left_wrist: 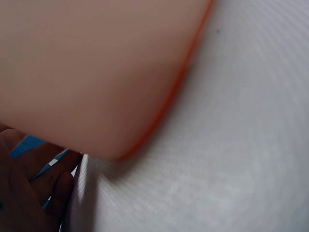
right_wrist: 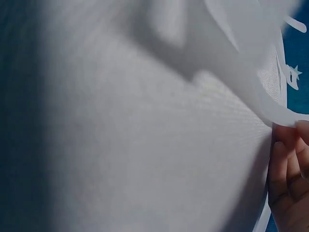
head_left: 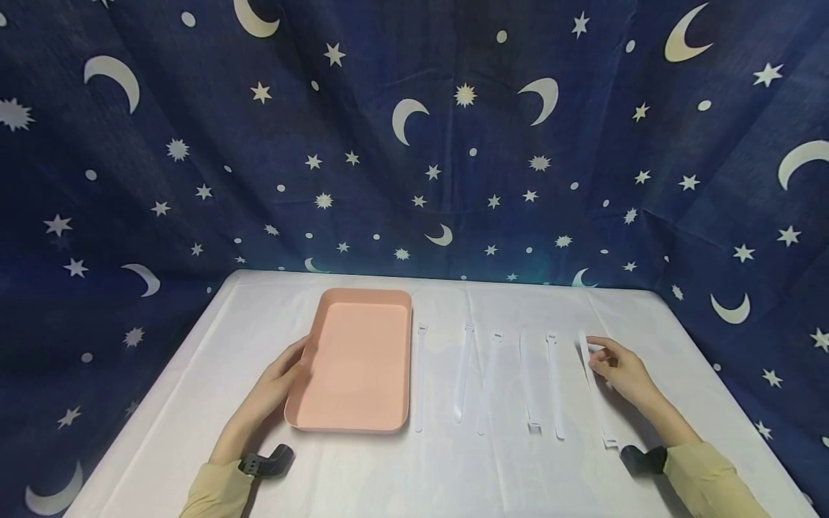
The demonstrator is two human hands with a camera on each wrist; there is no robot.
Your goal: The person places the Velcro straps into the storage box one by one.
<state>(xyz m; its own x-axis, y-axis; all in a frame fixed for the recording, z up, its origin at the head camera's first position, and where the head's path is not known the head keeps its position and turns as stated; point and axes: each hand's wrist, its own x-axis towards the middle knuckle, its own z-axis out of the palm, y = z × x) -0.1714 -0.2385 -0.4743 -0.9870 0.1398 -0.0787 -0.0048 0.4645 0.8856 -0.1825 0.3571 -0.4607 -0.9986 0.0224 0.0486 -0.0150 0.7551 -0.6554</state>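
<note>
My left hand point(head_left: 285, 370) rests against the left side of a shallow pink tray point(head_left: 356, 367), thumb and index finger at its rim. In the left wrist view, some fingers point(left_wrist: 55, 186) show relaxed and slightly spread below the tray. My right hand point(head_left: 620, 367) pinches the far end of a thin white plastic strap point(head_left: 596, 396) between thumb and fingers. The strap's slotted end points toward me, close over the table. The right wrist view shows the strap point(right_wrist: 277, 113) bending up to the fingertips point(right_wrist: 301, 129).
Several similar white straps lie spread between tray and right hand, including one beside the tray point(head_left: 420, 381), a crossing pair nearby and one farther right point(head_left: 555, 388). The white-covered table point(head_left: 311, 482) ends at a dark blue curtain point(head_left: 453, 180) with moons and stars.
</note>
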